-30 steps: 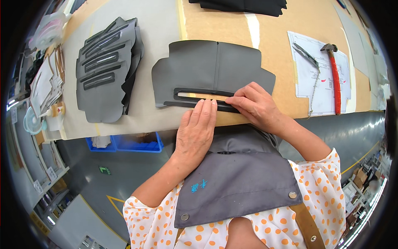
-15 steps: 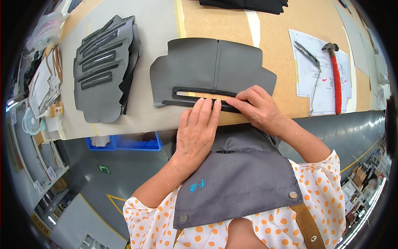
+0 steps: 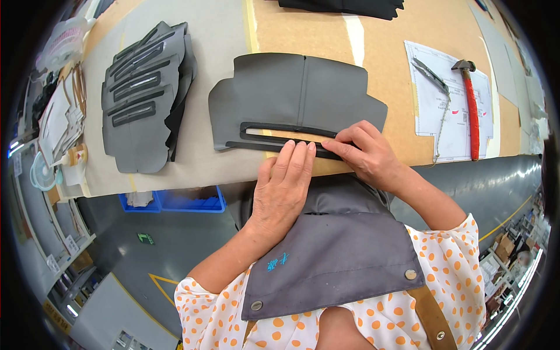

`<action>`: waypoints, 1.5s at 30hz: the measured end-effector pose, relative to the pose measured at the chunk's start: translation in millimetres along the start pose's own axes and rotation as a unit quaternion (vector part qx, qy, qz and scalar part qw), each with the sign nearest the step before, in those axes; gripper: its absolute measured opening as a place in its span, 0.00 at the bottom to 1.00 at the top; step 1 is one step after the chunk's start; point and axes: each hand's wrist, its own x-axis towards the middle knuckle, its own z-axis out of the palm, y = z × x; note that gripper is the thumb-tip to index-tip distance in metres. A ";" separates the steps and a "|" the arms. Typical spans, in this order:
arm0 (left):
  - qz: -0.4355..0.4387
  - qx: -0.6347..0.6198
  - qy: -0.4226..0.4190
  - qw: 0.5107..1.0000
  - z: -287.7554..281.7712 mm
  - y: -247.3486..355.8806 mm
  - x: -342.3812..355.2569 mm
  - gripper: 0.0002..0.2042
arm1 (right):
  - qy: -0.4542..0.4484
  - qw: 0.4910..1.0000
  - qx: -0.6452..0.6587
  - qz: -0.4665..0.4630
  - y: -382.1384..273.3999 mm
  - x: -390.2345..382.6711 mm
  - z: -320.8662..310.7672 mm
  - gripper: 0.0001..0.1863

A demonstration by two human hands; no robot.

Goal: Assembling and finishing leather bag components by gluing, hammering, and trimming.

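Note:
A flat grey panel [image 3: 256,87], looking like leather or coated fabric, lies before me with a crease down its middle. Near its front edge is a long slot framed by a black strip [image 3: 274,126]. My left hand [image 3: 283,189] rests its fingers, stretched out side by side, on the black band along that front edge. Close to its fingertips, my right hand [image 3: 368,154] pinches the same edge at the slot's right end, thumb forward and fingers curled. What lies under the right fingers is hidden.
To the left lies a stack of similar grey panels [image 3: 140,140]. A red-handled hammer [image 3: 471,111] and thin tweezers-like tool [image 3: 430,74] lie on a paper pattern [image 3: 461,137] at right. Black pieces [image 3: 344,4] sit at the far edge; blue bins [image 3: 192,204] stand below the table.
My left fingers have slid slightly right along the panel's front edge, toward the right hand. The right hand stays nearly in place at the edge.

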 end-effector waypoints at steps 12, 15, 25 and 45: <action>-0.005 0.025 0.002 1.000 1.6 5.3 -0.8 0.25 | -0.012 1.000 0.006 0.000 4.3 -5.7 -5.4 0.23; 0.024 0.030 0.002 0.999 3.3 2.5 -1.5 0.27 | -0.015 0.999 -0.013 -0.031 3.5 -4.0 -10.2 0.23; 0.019 0.006 0.006 1.000 3.5 7.8 1.7 0.27 | -0.013 0.999 -0.010 -0.030 4.7 -7.8 -13.4 0.23; 0.023 -0.036 0.025 0.999 7.9 14.1 8.3 0.28 | -0.005 0.998 -0.038 -0.050 6.7 -17.8 -17.9 0.20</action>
